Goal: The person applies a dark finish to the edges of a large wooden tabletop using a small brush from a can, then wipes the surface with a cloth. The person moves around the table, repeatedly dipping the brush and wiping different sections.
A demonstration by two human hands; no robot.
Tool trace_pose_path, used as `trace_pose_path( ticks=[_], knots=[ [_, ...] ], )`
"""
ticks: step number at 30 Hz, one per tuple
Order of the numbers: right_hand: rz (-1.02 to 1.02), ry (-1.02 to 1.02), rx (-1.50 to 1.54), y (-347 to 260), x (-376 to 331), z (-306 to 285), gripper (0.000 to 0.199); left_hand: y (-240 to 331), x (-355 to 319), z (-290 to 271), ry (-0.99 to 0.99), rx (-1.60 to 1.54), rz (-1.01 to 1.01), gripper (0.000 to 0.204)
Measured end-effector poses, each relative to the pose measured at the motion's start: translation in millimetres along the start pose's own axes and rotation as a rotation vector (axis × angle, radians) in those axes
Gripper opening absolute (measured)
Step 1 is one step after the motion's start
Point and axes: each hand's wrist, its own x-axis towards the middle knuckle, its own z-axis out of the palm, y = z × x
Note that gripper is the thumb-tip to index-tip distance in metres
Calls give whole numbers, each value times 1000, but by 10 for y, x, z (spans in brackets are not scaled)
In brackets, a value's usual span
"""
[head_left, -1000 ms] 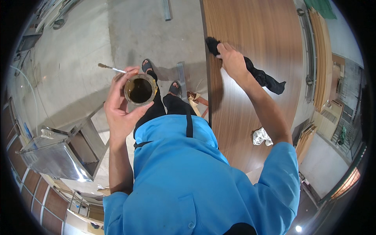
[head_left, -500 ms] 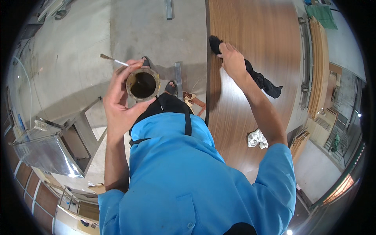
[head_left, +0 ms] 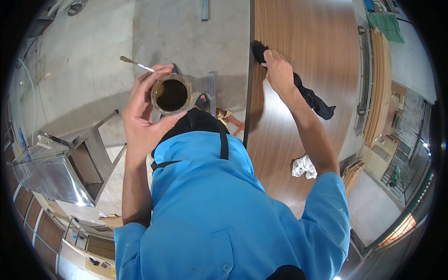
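Observation:
My left hand (head_left: 142,112) is wrapped round a round cup (head_left: 190,95) of dark liquid, its rim stained. A thin white stick with a brown tip (head_left: 133,61) pokes out leftward by the same fingers. At the left edge of a brown wood-grain panel (head_left: 303,28), my right hand (head_left: 278,70) is closed on a black cloth (head_left: 318,103). One bunched end of the cloth shows ahead of the fingers, and the rest trails back under the wrist onto the panel. My fingertips on the cloth are partly hidden.
A crumpled white cloth (head_left: 304,167) lies on the panel near my right elbow. Left of me stands a metal-clad frame (head_left: 56,172) with legs. Metal bars (head_left: 212,93) and brown scraps (head_left: 228,119) are on the floor by my feet. Stacked boards (head_left: 379,88) line the right side.
The view has shifted slightly. My right hand and the black cloth stay at the panel's left edge, with hardly any movement. The left hand still holds the cup and stick.

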Motion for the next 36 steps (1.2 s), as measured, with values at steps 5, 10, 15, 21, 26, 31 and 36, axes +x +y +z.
trace_pose_path(
  ticks=[5, 10, 15, 21, 26, 31, 36],
  knots=[
    [11, -65, 0, -153, 219, -114, 18, 17, 54, -137, -9, 14, 69, 75],
    [-64, 69, 53, -168, 342, -313, 17, 145, 190, -81, -10, 15, 51, 76],
    [1, 96, 101, -39, 283, -361, 19, 173, 212, 77, 19, -33, 1, 76],
    [-20, -144, 38, -262, -121, -65, 20, -161, -312, 93, -40, 24, 115, 75],
    [12, 54, 57, -414, -247, 107, 21, -179, -587, -20, 14, 21, 57, 75],
    [57, 99, 102, 62, 405, -477, 16, 428, 130, -77, 95, 15, -40, 75],
    [207, 76, 151, 290, 314, -1661, 20, 1649, 163, 429, -8, 51, 105, 72]
  ],
)
